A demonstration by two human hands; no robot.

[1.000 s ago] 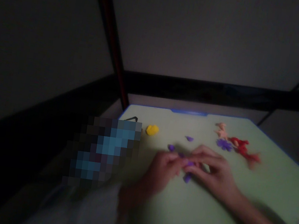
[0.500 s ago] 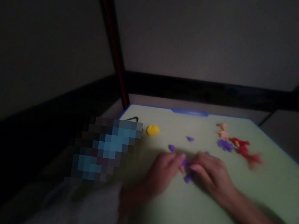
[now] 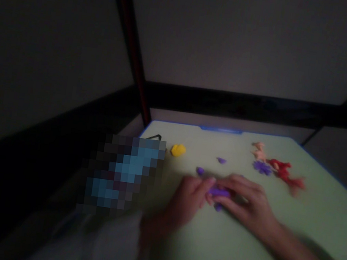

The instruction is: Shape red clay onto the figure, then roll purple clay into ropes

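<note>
Between my two hands is a purple roll of modelling clay [image 3: 220, 192], lying crosswise. My left hand [image 3: 189, 194] pinches its left end between thumb and fingers. My right hand [image 3: 244, 199] has its thumb below and its fingers above the roll's right part, closed around it. Just under the roll lies a small purple clay lump [image 3: 218, 207]. Another purple lump [image 3: 200, 170] rests beyond my left hand, and a pointed purple piece [image 3: 221, 160] sits farther back. A sliver of purple shows behind my right knuckles, mostly hidden.
On the pale table [image 3: 203, 245] with a blue edge, a yellow clay lump [image 3: 178, 150] sits back left. At the right are a peach clay piece [image 3: 259, 152], a purple flower-like piece [image 3: 262, 167] and red clay shapes [image 3: 283, 170]. A blurred-out blue object [image 3: 133, 163] is at the left.
My right fingers drew together and have now parted again, so more of the purple roll shows. My left hand keeps its pinch with little movement. The other pieces stay put.
</note>
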